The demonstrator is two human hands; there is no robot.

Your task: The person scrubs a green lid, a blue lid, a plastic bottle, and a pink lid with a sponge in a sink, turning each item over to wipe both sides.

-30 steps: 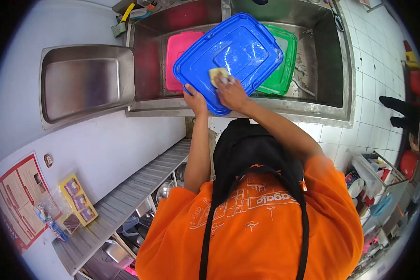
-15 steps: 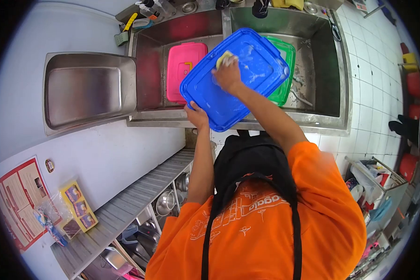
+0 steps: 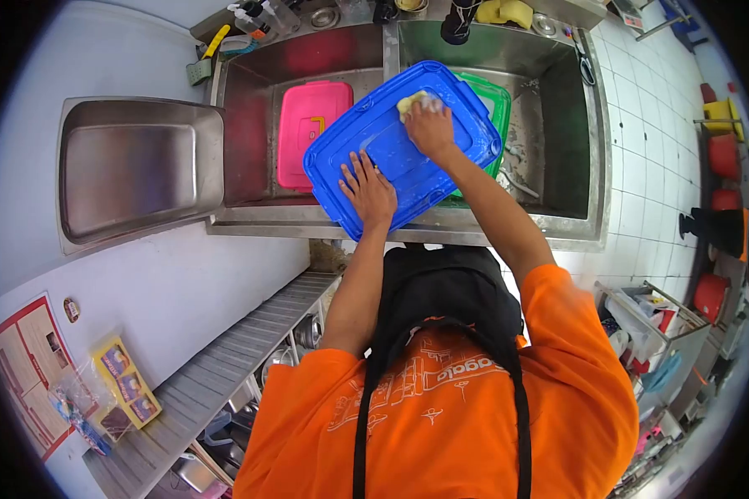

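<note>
A blue plastic lid point(image 3: 391, 179) with soapy streaks lies tilted across the middle of the double sink. My left hand point(image 3: 368, 190) rests flat on its lower left part, fingers spread. Near the lid's upper right, my right hand point(image 3: 431, 133) is closed around a yellowish, foamy sponge point(image 3: 409, 103) pressed to the surface. Under the lid's right edge shows a green lid point(image 3: 498, 104), partly hidden. A pink lid point(image 3: 295, 137) lies in the left basin, its right side close to the blue one.
A steel tray point(image 3: 133, 175) stands left of the sink point(image 3: 595, 166). Spray bottles point(image 3: 254, 23), a yellow-handled brush point(image 3: 216, 40), yellow cloths point(image 3: 508, 12) and scissors point(image 3: 587, 66) line the rim. Below left runs a ribbed metal shelf point(image 3: 216, 374). A cart point(image 3: 653, 324) stands at right.
My left hand has gone from gripping the blue lid's edge to lying flat on its face. My right hand and the sponge have moved toward the lid's upper right.
</note>
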